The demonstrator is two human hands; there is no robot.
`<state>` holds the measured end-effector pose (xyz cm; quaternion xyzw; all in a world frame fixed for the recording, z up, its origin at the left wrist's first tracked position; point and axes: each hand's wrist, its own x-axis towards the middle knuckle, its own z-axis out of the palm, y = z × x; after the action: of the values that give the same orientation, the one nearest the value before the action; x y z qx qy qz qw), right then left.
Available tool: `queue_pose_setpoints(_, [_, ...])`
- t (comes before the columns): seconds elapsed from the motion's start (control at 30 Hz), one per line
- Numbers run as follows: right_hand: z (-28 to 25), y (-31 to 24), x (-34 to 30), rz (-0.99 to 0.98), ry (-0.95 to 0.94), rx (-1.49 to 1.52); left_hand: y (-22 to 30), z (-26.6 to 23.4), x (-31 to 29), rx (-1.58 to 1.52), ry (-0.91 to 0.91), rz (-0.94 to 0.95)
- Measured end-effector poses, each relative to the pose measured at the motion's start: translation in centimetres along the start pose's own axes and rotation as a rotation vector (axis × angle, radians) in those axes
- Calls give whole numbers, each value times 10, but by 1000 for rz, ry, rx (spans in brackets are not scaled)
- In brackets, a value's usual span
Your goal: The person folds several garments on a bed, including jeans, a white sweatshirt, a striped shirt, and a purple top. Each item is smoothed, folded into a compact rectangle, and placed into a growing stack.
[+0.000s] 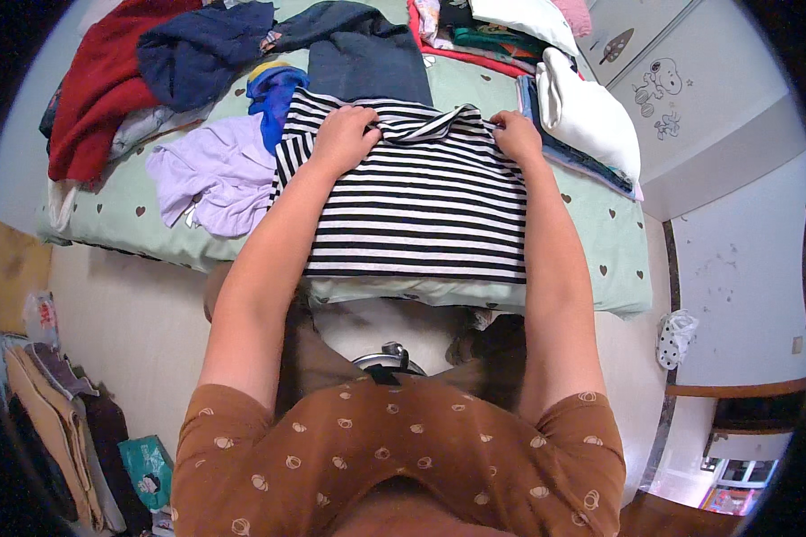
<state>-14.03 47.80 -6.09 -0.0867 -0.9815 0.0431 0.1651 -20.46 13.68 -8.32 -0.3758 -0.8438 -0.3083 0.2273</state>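
A black-and-white striped shirt lies spread on the bed in front of me, its bunched neckline away from me and the opposite edge near the bed's front. My left hand is closed on the fabric at the upper left of the shirt. At the upper right corner, my right hand pinches the cloth; its fingertips are partly hidden. Left of the shirt are a crumpled lilac garment and a bright blue one. Dark grey trousers lie just beyond it.
The bed has a green sheet with hearts. Folded white clothing is stacked at the right, and a red garment and a navy one are heaped at far left. A white cabinet stands to the right; bags sit on the floor at left.
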Motion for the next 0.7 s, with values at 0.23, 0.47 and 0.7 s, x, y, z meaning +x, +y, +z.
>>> queue_pose_setpoints(0.23, [-17,-18,-5,317,135,84,2,5,8,77,11,-265])
queue_pose_setpoints(0.47, [-20,-38,-24,-26,389,75,1,7,10,152,18,-346])
queue_pose_setpoints(0.7, [7,-53,-45,-182,-120,36,-1,7,7,191,70,-225])
